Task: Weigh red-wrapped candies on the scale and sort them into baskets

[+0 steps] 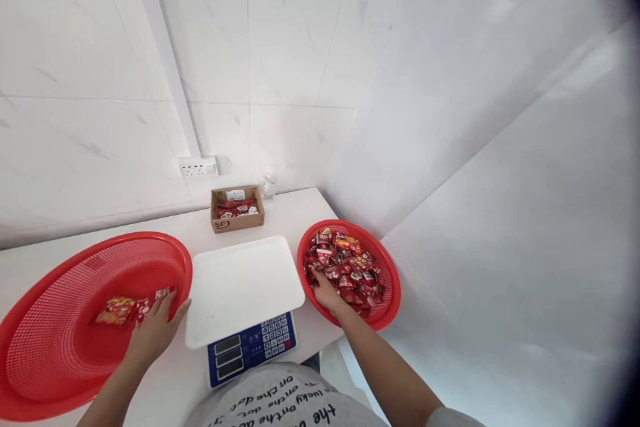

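Observation:
My left hand lies inside the large red basket on the left, fingers stretched flat over a few red and orange snack packets. My right hand reaches into the smaller red basket on the right, which is full of several red wrapped snack packets; its fingers are buried among them, so I cannot see whether they grip one. Between the baskets stands a scale with a white weighing tray and a blue keypad.
An open cardboard box holding red packets sits at the back of the white table, with a small clear glass beside it. A wall socket is above. White tiled walls close in behind and on the right.

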Demonstrator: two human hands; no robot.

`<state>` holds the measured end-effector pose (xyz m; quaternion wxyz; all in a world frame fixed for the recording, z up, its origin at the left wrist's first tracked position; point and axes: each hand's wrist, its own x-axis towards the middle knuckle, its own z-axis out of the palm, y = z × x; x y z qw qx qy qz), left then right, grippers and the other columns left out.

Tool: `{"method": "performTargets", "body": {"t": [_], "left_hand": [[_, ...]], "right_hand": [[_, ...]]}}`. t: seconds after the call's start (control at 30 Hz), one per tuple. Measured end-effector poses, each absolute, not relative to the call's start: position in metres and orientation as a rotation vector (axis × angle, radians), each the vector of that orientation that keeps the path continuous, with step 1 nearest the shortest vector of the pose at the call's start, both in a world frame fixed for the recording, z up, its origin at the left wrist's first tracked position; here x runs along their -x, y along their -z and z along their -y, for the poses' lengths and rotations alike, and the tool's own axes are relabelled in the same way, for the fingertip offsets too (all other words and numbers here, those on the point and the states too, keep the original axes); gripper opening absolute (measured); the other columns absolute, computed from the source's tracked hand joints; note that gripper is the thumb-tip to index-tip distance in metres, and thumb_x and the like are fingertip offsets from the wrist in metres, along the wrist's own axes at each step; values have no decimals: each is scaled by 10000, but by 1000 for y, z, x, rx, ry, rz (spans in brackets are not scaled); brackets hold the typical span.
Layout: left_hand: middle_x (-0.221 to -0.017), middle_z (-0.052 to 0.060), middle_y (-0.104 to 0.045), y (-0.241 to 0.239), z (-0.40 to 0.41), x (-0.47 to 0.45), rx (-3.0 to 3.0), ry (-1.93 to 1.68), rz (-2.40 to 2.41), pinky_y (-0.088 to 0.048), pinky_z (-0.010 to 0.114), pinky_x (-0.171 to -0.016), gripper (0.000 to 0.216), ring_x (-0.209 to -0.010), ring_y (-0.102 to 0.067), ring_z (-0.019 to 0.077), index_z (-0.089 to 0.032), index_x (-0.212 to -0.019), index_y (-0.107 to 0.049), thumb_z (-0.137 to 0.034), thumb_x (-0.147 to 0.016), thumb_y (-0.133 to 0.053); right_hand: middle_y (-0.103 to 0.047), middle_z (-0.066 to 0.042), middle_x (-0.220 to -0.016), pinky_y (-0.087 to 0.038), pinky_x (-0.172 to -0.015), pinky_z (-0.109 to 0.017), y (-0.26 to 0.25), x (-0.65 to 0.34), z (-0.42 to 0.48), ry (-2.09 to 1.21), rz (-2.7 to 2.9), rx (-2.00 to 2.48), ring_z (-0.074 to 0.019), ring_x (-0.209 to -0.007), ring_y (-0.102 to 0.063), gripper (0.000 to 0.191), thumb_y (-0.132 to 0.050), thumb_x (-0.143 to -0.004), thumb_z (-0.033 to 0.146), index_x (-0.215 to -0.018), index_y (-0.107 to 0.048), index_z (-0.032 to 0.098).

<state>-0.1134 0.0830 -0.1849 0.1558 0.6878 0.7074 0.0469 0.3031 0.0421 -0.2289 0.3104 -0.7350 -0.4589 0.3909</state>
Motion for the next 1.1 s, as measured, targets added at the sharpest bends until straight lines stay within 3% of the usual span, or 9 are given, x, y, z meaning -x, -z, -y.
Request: {"method": "performTargets", "body": {"t": [0.13, 0.23, 0.33, 0.47, 0.53, 0.7, 0.83, 0.97, 1.1], "left_hand": [[-1313, 161, -480, 191, -79, 108, -1910, -206, -2021, -383, 527, -902, 568, -1192, -442, 345, -156, -1247, -467, -509, -838, -290], [-1319, 164, -475, 186, -78, 108, -1899, -260, -2002, -374, 515, -926, 582, -1206, -433, 337, -136, -1259, -446, -500, -834, -288], [-1309, 189, -477, 178, -78, 105, -1935, -323, -1991, -344, 502, -972, 623, -1229, -411, 334, -90, -1251, -440, -511, -821, -279], [-1251, 199, -523, 169, -76, 96, -2060, -484, -1952, -331, 496, -997, 634, -1240, -402, 329, -85, -1190, -484, -544, -807, -273], [-1239, 197, -529, 168, -75, 90, -2102, -573, -1916, -331, 488, -1003, 632, -1235, -408, 327, -89, -1166, -501, -558, -808, -273], [-1243, 146, -537, 172, -68, 70, -2161, -695, -1789, -333, 478, -1019, 575, -1237, -415, 296, -154, -1163, -516, -568, -822, -306], [-1281, 115, -519, 175, -61, 52, -2141, -653, -1712, -341, 487, -1021, 540, -1258, -399, 278, -186, -1203, -500, -545, -837, -333], [-1294, 122, -517, 174, -57, 39, -2136, -580, -1654, -329, 500, -1032, 555, -1282, -370, 289, -164, -1210, -512, -539, -835, -347], [-1295, 116, -522, 172, -55, 34, -2141, -555, -1625, -327, 491, -1041, 543, -1282, -375, 282, -165, -1202, -526, -528, -834, -360]], "right_hand": [[-168, -45, -1507, -256, -1081, -335, 220, -310, -38, -823, 1296, 2110, -213, -1354, -245, 667, -481, -721, 115, -1365, -374, 255], [-136, -60, -1511, -255, -1083, -344, 215, -321, -36, -710, 1243, 2242, -236, -1366, -211, 672, -481, -731, 140, -1381, -341, 238], [-196, -99, -1490, -262, -1077, -349, 211, -335, -35, -632, 1186, 2342, -250, -1356, -235, 652, -479, -752, 184, -1387, -329, 179], [-444, -133, -1347, -278, -1055, -350, 210, -347, -33, -636, 1345, 2276, -251, -1278, -368, 526, -497, -757, 208, -1278, -475, 141], [-496, -122, -1303, -302, -1029, -347, 211, -347, -30, -744, 1461, 2204, -243, -1236, -419, 542, -531, -744, 213, -1280, -470, 164], [-373, -127, -1401, -322, -990, -359, 216, -335, -28, -993, 1505, 2231, -244, -1236, -418, 815, -608, -710, 286, -1422, -216, 231], [-334, -138, -1412, -312, -965, -443, 216, -325, -35, -970, 1531, 2456, -321, -1250, -372, 836, -619, -703, 328, -1422, -195, 286], [-386, -143, -1365, -322, -945, -440, 216, -322, -34, -900, 1635, 2461, -337, -1209, -403, 780, -619, -682, 230, -1390, -296, 282], [-548, -104, -1220, -362, -923, -354, 216, -328, -29, -882, 1591, 2230, -260, -1092, -517, 625, -548, -635, 79, -1240, -505, 232]]}}
